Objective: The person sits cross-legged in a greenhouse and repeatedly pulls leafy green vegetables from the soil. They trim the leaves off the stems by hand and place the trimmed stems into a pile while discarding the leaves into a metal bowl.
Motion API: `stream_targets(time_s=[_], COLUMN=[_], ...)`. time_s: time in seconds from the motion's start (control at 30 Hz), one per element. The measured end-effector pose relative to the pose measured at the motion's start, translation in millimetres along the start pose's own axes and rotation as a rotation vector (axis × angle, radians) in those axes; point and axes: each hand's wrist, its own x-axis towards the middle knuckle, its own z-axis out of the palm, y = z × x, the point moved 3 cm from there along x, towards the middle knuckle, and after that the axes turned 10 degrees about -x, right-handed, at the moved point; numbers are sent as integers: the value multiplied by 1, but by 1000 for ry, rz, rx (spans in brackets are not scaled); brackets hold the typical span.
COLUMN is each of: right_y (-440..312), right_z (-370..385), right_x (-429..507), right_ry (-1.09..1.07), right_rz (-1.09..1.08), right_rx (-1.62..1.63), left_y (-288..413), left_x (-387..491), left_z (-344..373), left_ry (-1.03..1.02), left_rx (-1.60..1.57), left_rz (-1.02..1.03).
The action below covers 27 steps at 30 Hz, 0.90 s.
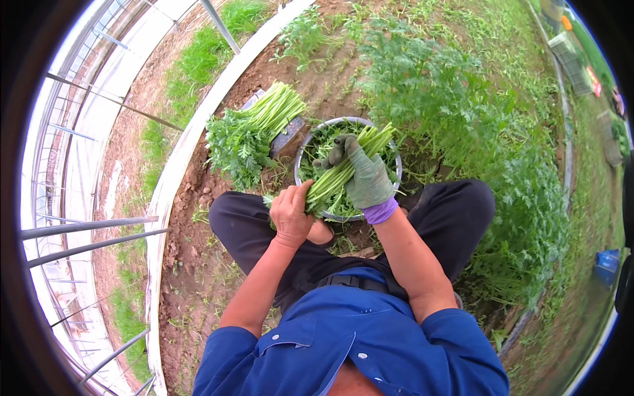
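A bunch of long-stemmed leafy greens (331, 182) slants across the space above a round tub (298, 166). Its cut stem ends point up and to the right. My right hand (365, 173), in a green-grey work glove with a purple cuff, is closed around the stems. At the leafy lower end, my bare left hand (290, 212) grips the bunch with thumb and fingers. Loose green leaves (317, 143) fill much of the tub, which stands between my bent knees. Left of the tub, a larger pile of the same greens (262, 128) lies with stems upward and leaves downward.
Tall feathery plants (426, 79) grow ahead and to the right. A white plastic sheet edge (171, 173) curves along the left, with metal poles (89, 227) beyond it. Grey crates (569, 62) and a blue container (606, 267) stand far right.
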Motion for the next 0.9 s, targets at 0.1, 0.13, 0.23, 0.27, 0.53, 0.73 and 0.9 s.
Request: stream_targets(time_s=[0.1,0.13,0.23,0.27,0.53,0.73,0.9], right_y=[-2,-4,-8,-9,-29,-20,-27], right_z=[0,0,6,9,61,89,83], right_x=[-5,-8,-15,-17,-17,-38,-60], right_ry=[-40,-64,-111,-115,-438,-677,-567], right_rz=[17,17,98,133,-574,-831,-764], right_rx=[-160,-248,-313,-356,-1256,-1825,-1920], left_y=[1,2,2,3,27,16,-6], left_x=[-4,-1,16,23,4,23,47], left_z=[-1,-6,-27,-30,3,1,-19], left_ry=[-226,-223,-118,-106,-218,-67,21], left_rx=[-78,-87,-179,-171,-1457,-2101,-1958], left_rz=[-73,-56,-8,-12,-1428,-1226,-955])
